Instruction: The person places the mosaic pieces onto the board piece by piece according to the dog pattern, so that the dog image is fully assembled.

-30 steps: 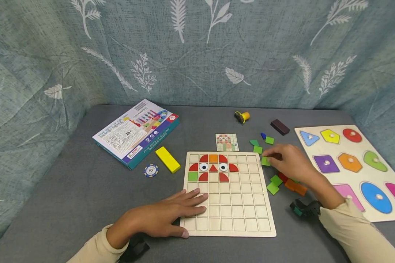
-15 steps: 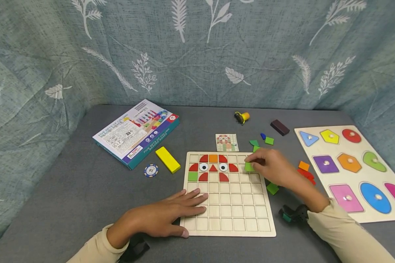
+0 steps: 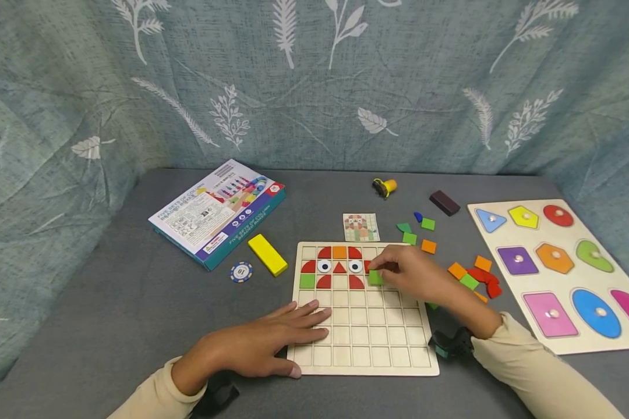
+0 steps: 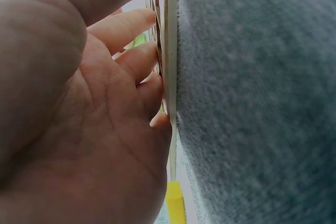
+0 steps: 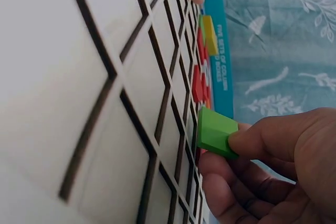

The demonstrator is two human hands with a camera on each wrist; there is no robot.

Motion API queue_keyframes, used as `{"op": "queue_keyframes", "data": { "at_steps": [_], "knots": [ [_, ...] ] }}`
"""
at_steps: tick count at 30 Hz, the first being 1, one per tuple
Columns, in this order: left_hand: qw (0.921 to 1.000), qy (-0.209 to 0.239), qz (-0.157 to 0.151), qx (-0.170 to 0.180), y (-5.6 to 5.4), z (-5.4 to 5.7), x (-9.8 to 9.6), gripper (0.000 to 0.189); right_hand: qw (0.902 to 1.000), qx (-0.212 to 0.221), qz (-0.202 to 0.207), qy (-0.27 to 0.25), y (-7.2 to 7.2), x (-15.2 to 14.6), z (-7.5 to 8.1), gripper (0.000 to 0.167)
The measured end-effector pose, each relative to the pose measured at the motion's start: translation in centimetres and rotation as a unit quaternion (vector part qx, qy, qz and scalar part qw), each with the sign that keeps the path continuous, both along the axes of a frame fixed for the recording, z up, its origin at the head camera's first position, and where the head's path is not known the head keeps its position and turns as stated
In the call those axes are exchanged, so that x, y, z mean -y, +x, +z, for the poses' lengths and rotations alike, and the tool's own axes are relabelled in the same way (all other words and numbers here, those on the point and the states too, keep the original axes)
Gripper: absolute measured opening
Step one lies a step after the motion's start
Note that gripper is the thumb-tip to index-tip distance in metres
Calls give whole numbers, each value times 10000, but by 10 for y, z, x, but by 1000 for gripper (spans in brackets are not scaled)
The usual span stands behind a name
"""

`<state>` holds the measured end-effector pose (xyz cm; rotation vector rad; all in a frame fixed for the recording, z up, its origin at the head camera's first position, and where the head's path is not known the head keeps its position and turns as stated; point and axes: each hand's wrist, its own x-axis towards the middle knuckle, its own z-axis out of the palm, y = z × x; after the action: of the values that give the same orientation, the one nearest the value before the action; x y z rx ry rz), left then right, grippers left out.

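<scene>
With the grid board as the dial and twelve away from the person, the left hand lies spread at eight o'clock, fingertips resting on the board. The right hand reaches in from three o'clock and pinches a green tile between thumb and fingers, just off the board's centre towards twelve; whether the tile touches the board cannot be told. Red pieces sit around two eye tiles in the board's upper rows, another green square at ten. A picture card lies just beyond twelve, an orange tile near two, a knobbed shape board at three. Towards ten are a yellow block and, farther out, a box.
</scene>
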<state>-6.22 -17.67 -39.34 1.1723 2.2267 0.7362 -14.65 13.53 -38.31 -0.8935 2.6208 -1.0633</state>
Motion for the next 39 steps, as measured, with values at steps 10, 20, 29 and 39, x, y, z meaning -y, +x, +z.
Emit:
{"op": "queue_keyframes", "data": {
  "at_steps": [10,20,29,39],
  "knots": [
    [10000,7,-32,-57,0,1,1,66,9996,-200,202,73,-1,8,-4,18],
    [10000,-46,-11,-46,0,1,0,66,9988,-326,138,331,-1,9,-5,16],
    [9999,-102,-37,-63,1,1,-2,66,9993,-277,151,222,0,6,-10,15],
    [9998,-206,21,-63,5,4,-4,65,9998,23,-216,42,1,-17,5,14]
  ]
}}
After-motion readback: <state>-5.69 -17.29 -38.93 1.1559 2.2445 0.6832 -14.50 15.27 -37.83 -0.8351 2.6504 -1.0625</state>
